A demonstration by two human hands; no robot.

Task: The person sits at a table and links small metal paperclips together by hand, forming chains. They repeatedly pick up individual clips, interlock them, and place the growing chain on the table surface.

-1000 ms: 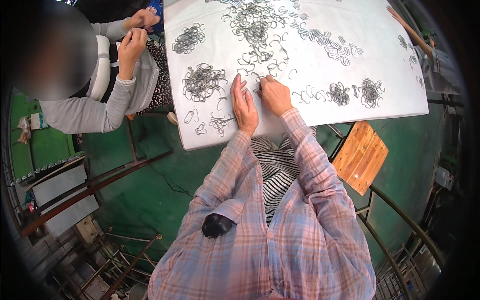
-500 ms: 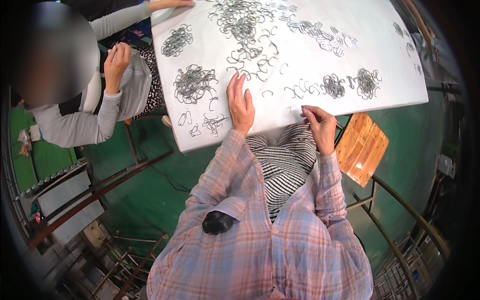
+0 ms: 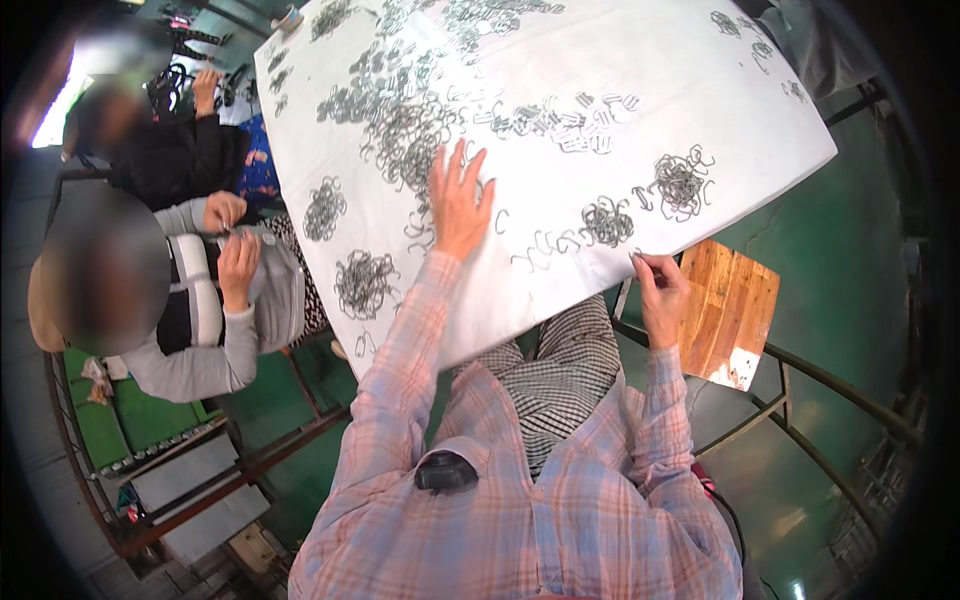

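Note:
My left hand (image 3: 460, 208) reaches over the white-covered table (image 3: 560, 290), its fingers spread at the near side of a large heap of small curved metal pieces (image 3: 405, 140). Some of these pieces are hidden under and behind the hand. At the table's near edge, my right hand (image 3: 663, 300) has thumb and forefinger pinched together; whatever is between them is too small to make out. Closest to it are a round pile of curved metal pieces (image 3: 607, 221), a bigger pile (image 3: 682, 184) and a loose row of pieces (image 3: 548, 246).
Two more piles (image 3: 324, 208) (image 3: 366, 284) lie along the left edge. Flat, straight-sided metal pieces (image 3: 580, 125) cover mid-table. Two co-workers sit at the left, the nearer in a grey sleeve (image 3: 200, 370). A wooden stool (image 3: 728, 310) stands right of my right hand.
The view has shifted. My left hand has moved forward to the large heap and spread its fingers. My right hand stays pinched by the edge. The nearer co-worker's outstretched arm has come back off the table.

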